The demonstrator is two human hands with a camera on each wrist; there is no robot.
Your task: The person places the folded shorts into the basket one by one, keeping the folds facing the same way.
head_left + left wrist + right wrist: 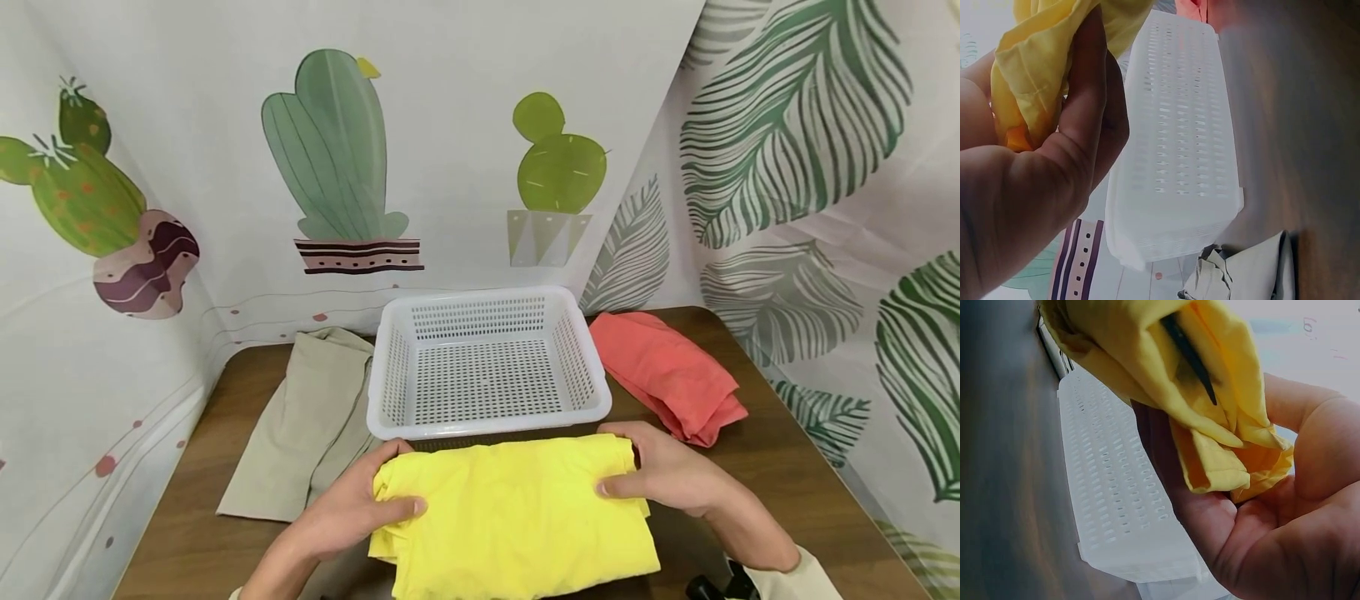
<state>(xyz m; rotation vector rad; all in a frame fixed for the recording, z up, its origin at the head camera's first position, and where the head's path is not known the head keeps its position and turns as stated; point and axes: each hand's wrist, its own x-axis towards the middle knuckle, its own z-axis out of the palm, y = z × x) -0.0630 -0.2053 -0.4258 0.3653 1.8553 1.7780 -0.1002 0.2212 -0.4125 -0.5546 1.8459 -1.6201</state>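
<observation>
A folded yellow cloth garment (517,517) hangs between both hands, in front of the basket. My left hand (356,504) grips its left edge, thumb on the near face and fingers behind. On the opposite edge, my right hand (667,473) pinches the fabric the same way. The left wrist view shows bunched yellow folds (1035,69) between thumb and fingers. In the right wrist view the layered edge of the yellow cloth (1210,456) sits in the hand, with a dark pointed shape among its folds. Just beyond the cloth stands a white perforated plastic basket (487,379) with nothing in it.
A folded grey-beige garment (300,425) lies left of the basket, and a folded red garment (667,371) lies to its right. All rest on a brown wooden table (795,500). Behind it hangs a printed cloth backdrop (465,150). A small black object (705,587) shows by the right sleeve.
</observation>
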